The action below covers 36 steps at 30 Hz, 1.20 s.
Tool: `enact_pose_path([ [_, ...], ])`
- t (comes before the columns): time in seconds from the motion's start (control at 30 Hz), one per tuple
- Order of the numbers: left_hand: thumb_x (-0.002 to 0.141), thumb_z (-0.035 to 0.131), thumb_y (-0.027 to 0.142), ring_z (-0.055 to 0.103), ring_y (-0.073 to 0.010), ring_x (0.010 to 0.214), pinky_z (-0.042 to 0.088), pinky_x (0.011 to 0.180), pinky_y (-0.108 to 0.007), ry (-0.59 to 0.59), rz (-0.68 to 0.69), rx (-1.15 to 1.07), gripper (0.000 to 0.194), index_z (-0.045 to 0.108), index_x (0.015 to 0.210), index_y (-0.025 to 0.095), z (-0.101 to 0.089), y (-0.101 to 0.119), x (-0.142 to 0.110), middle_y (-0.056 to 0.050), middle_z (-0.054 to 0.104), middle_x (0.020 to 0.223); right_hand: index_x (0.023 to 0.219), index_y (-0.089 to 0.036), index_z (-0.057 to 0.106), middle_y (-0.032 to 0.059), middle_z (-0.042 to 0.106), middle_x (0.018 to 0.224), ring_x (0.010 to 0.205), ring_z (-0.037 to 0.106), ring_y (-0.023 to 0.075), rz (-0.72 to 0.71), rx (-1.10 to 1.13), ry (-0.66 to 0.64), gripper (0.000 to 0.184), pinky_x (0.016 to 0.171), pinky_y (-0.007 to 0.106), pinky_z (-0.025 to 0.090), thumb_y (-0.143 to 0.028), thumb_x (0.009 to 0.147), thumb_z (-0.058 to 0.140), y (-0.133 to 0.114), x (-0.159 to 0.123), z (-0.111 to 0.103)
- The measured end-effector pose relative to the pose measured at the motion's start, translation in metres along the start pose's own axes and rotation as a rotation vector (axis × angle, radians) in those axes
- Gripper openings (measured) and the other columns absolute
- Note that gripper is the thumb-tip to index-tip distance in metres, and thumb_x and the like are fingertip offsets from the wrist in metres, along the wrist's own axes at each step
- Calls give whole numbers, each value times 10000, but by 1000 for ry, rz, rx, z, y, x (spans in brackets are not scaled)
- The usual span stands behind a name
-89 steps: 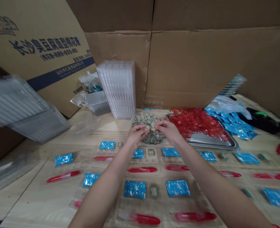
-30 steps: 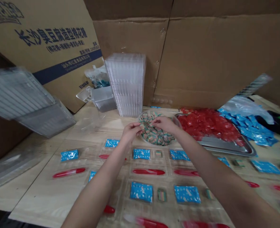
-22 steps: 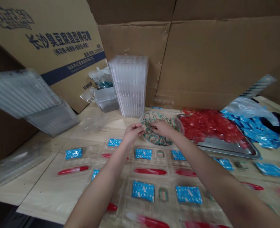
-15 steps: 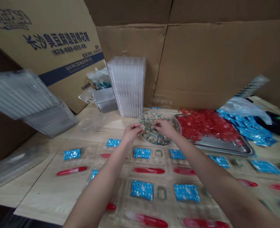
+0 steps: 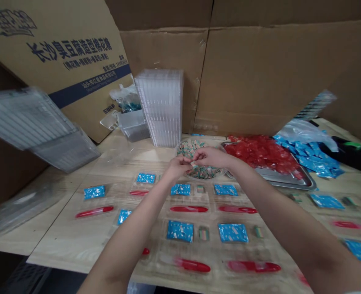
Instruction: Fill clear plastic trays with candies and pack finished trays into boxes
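Both hands meet over a clear round bowl (image 5: 220, 173) heaped with small striped candy pieces (image 5: 189, 148). My left hand (image 5: 177, 167) has its fingers curled in a pinch at the bowl's near left rim. My right hand (image 5: 209, 156) is cupped over the pile, fingers bent together toward the left hand. What either pinch holds is too small to make out. In front of the bowl lie clear blister trays (image 5: 156, 204) holding blue sachets (image 5: 180, 189), red sticks (image 5: 189, 209) and single striped pieces (image 5: 200, 188).
A metal tray (image 5: 290, 182) of red wrapped sweets stands right of the bowl, with loose blue sachets (image 5: 313, 157) beyond it. A stack of clear trays (image 5: 161, 107) stands behind. More clear trays (image 5: 33, 126) lean at the left. Cardboard walls (image 5: 260, 73) close the back.
Over three seconds both hands stay at the candy bowl, fingers working in the pile. The view shifts slightly; the hands now sit closer together above the bowl's near edge.
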<state>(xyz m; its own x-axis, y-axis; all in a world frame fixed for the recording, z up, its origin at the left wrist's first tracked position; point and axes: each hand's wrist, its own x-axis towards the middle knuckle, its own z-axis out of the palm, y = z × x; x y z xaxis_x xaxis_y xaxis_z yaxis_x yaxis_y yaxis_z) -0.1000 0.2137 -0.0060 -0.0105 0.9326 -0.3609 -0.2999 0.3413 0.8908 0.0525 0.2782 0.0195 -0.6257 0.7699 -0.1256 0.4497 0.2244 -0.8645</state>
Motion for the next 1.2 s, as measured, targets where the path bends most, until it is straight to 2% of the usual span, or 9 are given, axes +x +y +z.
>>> enact_pose_path([
  [0.13, 614, 686, -10, 633, -109, 565, 513, 639, -220, -51, -76, -39, 168, 617, 712, 108, 1, 2, -7, -10, 646, 598, 652, -194, 631, -50, 580, 555, 516, 502, 91, -44, -152, -2, 76, 458, 188, 352, -172, 580, 644, -1, -3, -5],
  [0.27, 686, 680, 80, 657, -125, 646, 530, 654, -204, -109, -124, -99, 91, 645, 769, 97, 0, 3, -15, -54, 677, 695, 642, -189, 618, -57, 578, 555, 497, 490, 79, -24, -67, -8, 93, 454, 184, 351, -213, 570, 673, -2, -9, -4],
  [0.47, 658, 691, 24, 645, -98, 628, 524, 676, -190, -46, -47, -210, 131, 657, 760, 99, 1, -2, -18, -40, 679, 718, 693, -161, 617, -45, 570, 550, 482, 485, 69, 149, 264, 54, 201, 464, 193, 387, -304, 586, 709, -5, -27, -2],
  [0.57, 652, 692, 22, 633, -86, 614, 522, 707, -208, -22, -21, -212, 128, 662, 747, 102, 2, -3, -18, -29, 673, 713, 677, -151, 609, -31, 564, 556, 505, 489, 70, 200, 468, 193, 241, 476, 196, 399, -327, 568, 732, -2, -37, -1],
  [0.63, 643, 696, 18, 623, -73, 611, 517, 732, -213, -2, 4, -212, 127, 655, 722, 110, 4, -4, -19, -9, 663, 695, 680, -150, 608, -22, 568, 581, 529, 496, 75, 184, 539, 262, 251, 477, 194, 396, -346, 576, 727, 0, -43, 5],
  [0.83, 672, 675, 41, 616, -66, 645, 503, 778, -225, -10, 32, -222, 119, 670, 765, 116, 14, -5, -27, -14, 667, 721, 798, -178, 584, -33, 565, 639, 521, 487, 92, 67, 503, 441, 285, 463, 223, 406, -369, 611, 685, 2, -52, 39],
  [0.93, 690, 654, 52, 624, -76, 682, 503, 767, -212, -46, 17, -232, 132, 688, 795, 125, 16, -5, -32, -29, 685, 771, 755, -176, 579, -19, 557, 643, 548, 497, 110, 23, 431, 508, 258, 477, 239, 421, -396, 639, 647, 5, -54, 49],
  [1.07, 687, 632, 31, 617, -73, 662, 502, 768, -224, 14, 43, -213, 139, 690, 774, 122, 17, -9, -33, -29, 682, 767, 722, -178, 584, -12, 552, 656, 580, 501, 123, 11, 358, 556, 252, 480, 239, 415, -402, 625, 645, 4, -58, 46],
  [1.2, 668, 650, 47, 613, -82, 669, 491, 824, -285, 44, 74, -185, 117, 689, 746, 125, 21, -12, -30, -25, 676, 779, 705, -169, 606, -14, 559, 660, 586, 482, 109, 67, 381, 460, 244, 506, 229, 410, -399, 629, 637, -3, -62, 36],
])
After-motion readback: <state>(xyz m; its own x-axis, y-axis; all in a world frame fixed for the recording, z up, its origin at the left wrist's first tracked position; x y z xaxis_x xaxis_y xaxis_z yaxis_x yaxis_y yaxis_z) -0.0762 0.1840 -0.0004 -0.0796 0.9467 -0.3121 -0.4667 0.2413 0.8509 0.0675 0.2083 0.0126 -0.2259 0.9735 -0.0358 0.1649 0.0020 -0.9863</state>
